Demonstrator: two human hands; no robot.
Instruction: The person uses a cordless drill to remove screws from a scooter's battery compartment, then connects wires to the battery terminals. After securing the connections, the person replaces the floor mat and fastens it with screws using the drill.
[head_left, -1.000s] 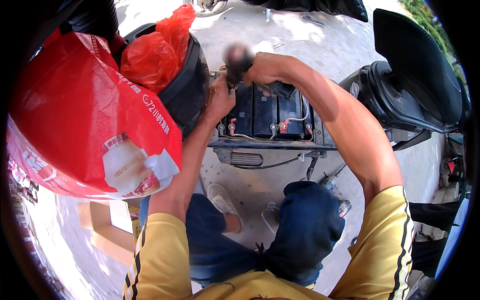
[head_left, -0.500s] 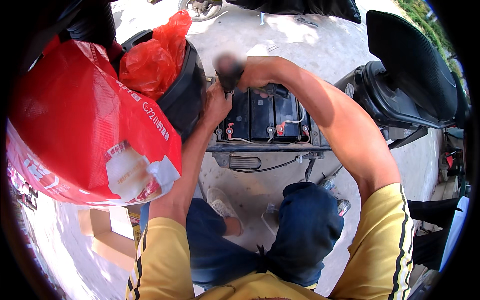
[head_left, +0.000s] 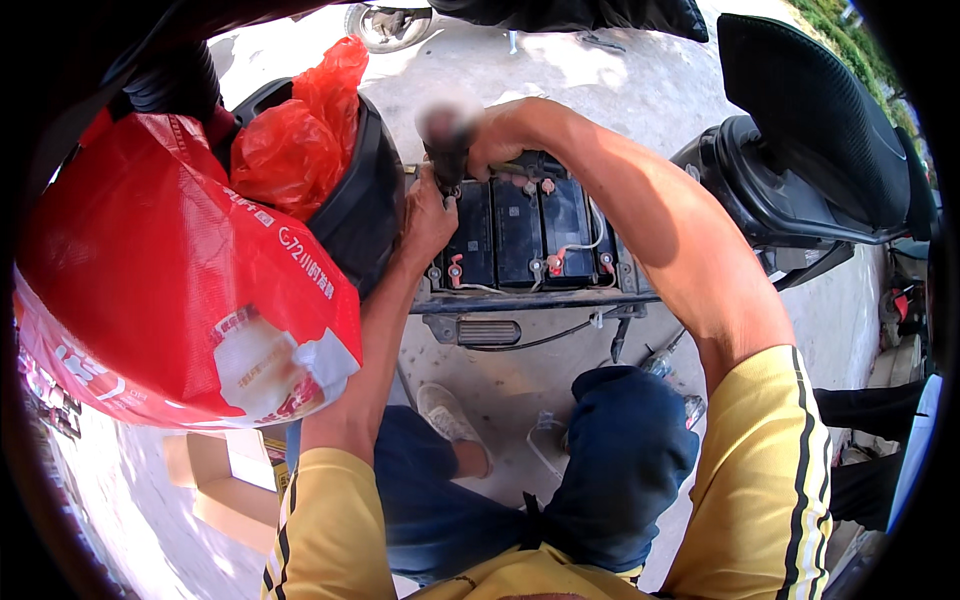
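My right hand point(head_left: 497, 140) is wrapped round the grip of a dark cordless drill point(head_left: 452, 160). The drill points down at the far left corner of a row of black batteries point(head_left: 515, 235), its rear end blurred. Close by its tip, my left hand point(head_left: 430, 212) has its fingers pinched together; what they hold is hidden. Red and bare metal terminals point(head_left: 556, 264) with pale wires run along the batteries' near edge. One more red terminal point(head_left: 547, 187) shows beside my right fingers. The batteries sit in a dark metal frame point(head_left: 540, 300).
A big red bag point(head_left: 190, 270) bulges at the left, before a black bin-like shell point(head_left: 365, 200) holding a red plastic bag point(head_left: 290, 150). A black scooter seat point(head_left: 810, 120) stands at right. Below lie an open cardboard box point(head_left: 235, 500) and another tool point(head_left: 660, 362) near my knee.
The whole view has shifted slightly. My right hand and the drill have tilted a little, uncovering a red terminal at the batteries' far edge. My left hand stays by the drill's tip.
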